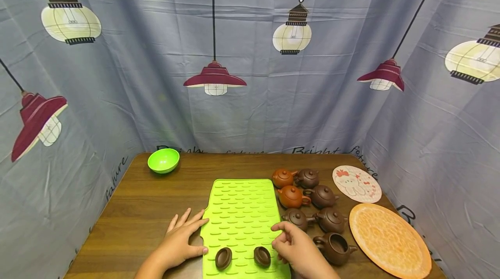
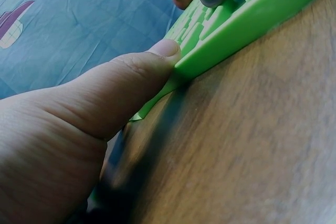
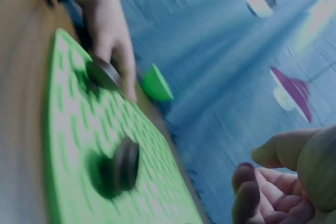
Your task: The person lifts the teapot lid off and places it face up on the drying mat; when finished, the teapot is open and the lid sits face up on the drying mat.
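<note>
My left hand (image 1: 177, 242) rests with fingers spread at the left edge of a bright green ridged mat (image 1: 242, 214). In the left wrist view its thumb (image 2: 128, 74) touches the mat's edge. Two dark brown teapot lids lie on the near part of the mat, a left lid (image 1: 223, 258) and a right lid (image 1: 262, 256). My right hand (image 1: 294, 246) is over the mat's right edge, beside the right lid, its fingers loosely curled and holding nothing. Just right of it stands a dark brown teapot (image 1: 336, 248) with its top uncovered.
Several lidded teapots, orange-brown ones (image 1: 292, 196) and dark brown ones (image 1: 323, 195), stand along the mat's right side. Farther right lie a round orange mat (image 1: 390, 241) and a white patterned mat (image 1: 357, 184). A green bowl (image 1: 163, 160) sits at the table's back left.
</note>
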Tool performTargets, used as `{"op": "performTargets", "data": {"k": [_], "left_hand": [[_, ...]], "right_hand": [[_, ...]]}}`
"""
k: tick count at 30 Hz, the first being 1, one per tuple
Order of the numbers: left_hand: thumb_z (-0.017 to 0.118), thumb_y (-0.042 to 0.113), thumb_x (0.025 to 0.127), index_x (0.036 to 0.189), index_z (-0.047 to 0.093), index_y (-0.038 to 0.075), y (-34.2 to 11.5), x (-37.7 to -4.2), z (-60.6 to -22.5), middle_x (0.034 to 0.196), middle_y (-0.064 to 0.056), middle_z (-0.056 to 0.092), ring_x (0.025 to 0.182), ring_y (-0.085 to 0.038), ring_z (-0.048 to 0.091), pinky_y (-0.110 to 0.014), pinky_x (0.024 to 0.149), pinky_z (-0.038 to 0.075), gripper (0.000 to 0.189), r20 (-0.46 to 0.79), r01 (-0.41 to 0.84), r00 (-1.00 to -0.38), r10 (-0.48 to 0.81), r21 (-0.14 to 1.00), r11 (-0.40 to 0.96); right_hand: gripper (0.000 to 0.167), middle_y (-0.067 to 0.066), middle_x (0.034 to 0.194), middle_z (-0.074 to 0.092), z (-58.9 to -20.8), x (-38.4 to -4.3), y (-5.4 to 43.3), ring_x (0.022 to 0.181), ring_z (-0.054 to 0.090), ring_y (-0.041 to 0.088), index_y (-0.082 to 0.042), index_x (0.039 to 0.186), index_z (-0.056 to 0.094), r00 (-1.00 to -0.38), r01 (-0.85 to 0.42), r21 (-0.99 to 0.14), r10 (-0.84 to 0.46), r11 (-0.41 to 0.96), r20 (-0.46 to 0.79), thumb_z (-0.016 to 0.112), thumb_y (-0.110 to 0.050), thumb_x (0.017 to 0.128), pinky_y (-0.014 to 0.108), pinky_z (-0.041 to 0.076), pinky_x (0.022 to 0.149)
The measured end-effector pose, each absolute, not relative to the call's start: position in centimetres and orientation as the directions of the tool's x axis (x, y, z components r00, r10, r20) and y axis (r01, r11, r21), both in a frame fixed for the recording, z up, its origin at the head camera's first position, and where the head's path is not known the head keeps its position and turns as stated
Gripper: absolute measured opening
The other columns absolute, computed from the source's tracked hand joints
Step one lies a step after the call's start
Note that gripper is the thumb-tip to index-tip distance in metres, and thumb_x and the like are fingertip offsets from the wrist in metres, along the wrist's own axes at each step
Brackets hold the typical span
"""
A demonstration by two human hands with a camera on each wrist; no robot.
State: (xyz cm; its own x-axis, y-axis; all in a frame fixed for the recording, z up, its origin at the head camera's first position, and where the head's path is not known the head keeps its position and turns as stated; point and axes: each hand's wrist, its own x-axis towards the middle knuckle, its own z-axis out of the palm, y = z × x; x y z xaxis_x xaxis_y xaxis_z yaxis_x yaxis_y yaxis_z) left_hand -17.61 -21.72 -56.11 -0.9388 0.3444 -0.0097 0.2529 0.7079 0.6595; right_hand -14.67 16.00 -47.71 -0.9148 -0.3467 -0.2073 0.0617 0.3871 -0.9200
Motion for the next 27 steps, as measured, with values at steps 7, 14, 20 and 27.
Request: {"op": "performTargets", "data": {"k": [7,14,20,27], "left_hand": [[0.082,0.062,0.08,0.153,0.054,0.018,-21.7,-17.5,-56.2,0.171,-0.005,0.033,0.159,-0.051,0.011,-0.075,0.122,-0.01,0.09,-0.004,0.25,-0.941,0.338,0.666,0.703],[0.082,0.063,0.08,0.153,0.054,0.018,-21.7,-17.5,-56.1,0.171,-0.005,0.033,0.159,-0.051,0.011,-0.075,0.122,-0.009,0.09,-0.003,0.255,-0.939,0.343,0.662,0.704],[0.082,0.064,0.08,0.154,0.054,0.02,-21.7,-17.7,-56.2,0.171,-0.004,0.034,0.16,-0.05,0.012,-0.074,0.122,-0.007,0.09,-0.003,0.26,-0.938,0.345,0.65,0.714],[0.083,0.063,0.08,0.153,0.055,0.02,-21.7,-17.8,-56.3,0.171,-0.003,0.034,0.159,-0.05,0.013,-0.074,0.122,-0.006,0.089,-0.008,0.253,-0.94,0.342,0.657,0.71]], "right_hand": [[0.028,0.002,0.093,0.065,-46.9,-16.8,18.0,0.07,0.056,0.016,-0.009,0.127,0.065,-0.994,0.067,-0.867,-0.043,0.493,-0.101,0.071,-0.015,0.1,0.026,0.048,0.057],[0.031,0.001,0.091,0.064,-48.0,-18.8,19.8,0.073,0.055,0.016,-0.007,0.127,0.065,-0.997,0.08,-0.795,0.065,0.601,-0.051,0.068,-0.011,0.096,0.026,0.045,0.061],[0.03,0.002,0.088,0.061,-49.1,-19.5,20.4,0.072,0.055,0.017,-0.007,0.123,0.066,-0.993,0.12,-0.751,0.081,0.649,-0.088,0.069,-0.012,0.094,0.028,0.043,0.062],[0.02,-0.001,0.087,0.062,-49.7,-19.9,20.3,0.076,0.056,0.016,-0.01,0.113,0.071,-0.995,0.099,-0.708,0.073,0.699,-0.068,0.071,-0.013,0.094,0.029,0.044,0.066]]}}
